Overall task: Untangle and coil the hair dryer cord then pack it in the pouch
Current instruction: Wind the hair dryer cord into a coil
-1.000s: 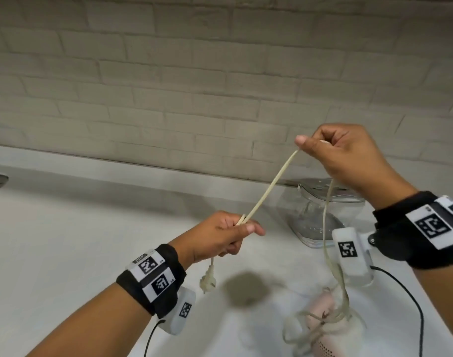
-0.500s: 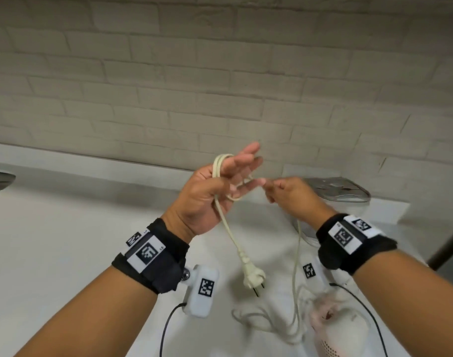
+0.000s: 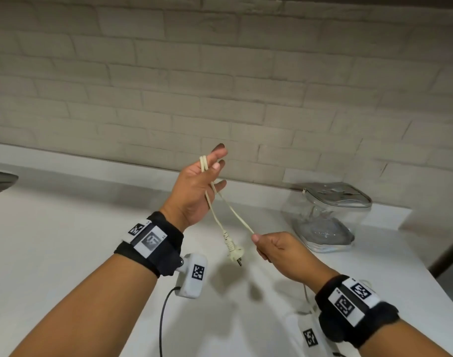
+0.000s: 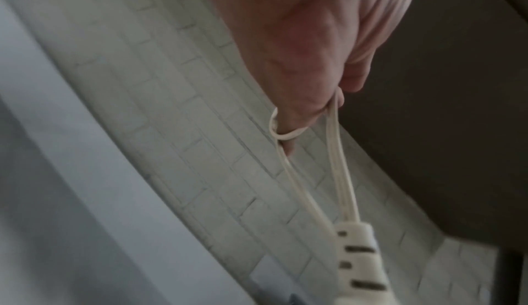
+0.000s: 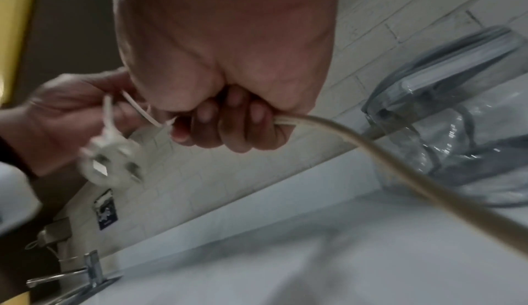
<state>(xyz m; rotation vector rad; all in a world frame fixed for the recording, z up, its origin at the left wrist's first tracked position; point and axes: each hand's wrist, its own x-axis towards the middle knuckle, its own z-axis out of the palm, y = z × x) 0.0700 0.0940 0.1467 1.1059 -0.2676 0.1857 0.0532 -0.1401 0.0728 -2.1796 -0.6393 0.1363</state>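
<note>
Setting: a white countertop (image 3: pixel 65 240) runs below a wall of pale painted brick (image 3: pixel 220 73); a chrome tap (image 5: pixel 91 269) shows at the lower left of the right wrist view.
Left hand: the left hand (image 3: pixel 197 186) is raised above the counter, fingers mostly straight and spread, with the cream flat hair dryer cord (image 3: pixel 235 215) looped twice around them.
Right hand: the right hand (image 3: pixel 279 251) sits lower and to the right, its fingers curled tightly round the cord, thumb on top.
Cord: one strand runs taut from the left hand's loops down to the right fist; behind the fist it trails down toward the counter.
Plug: the cream two-pin plug (image 3: pixel 236 253) hangs free on a short strand from the left hand, between the two hands and above the counter, with a ribbed strain relief above it.
Pouch: the clear plastic pouch with a grey zip rim (image 3: pixel 328 215) stands on the counter against the wall, well right of the hands.
</note>
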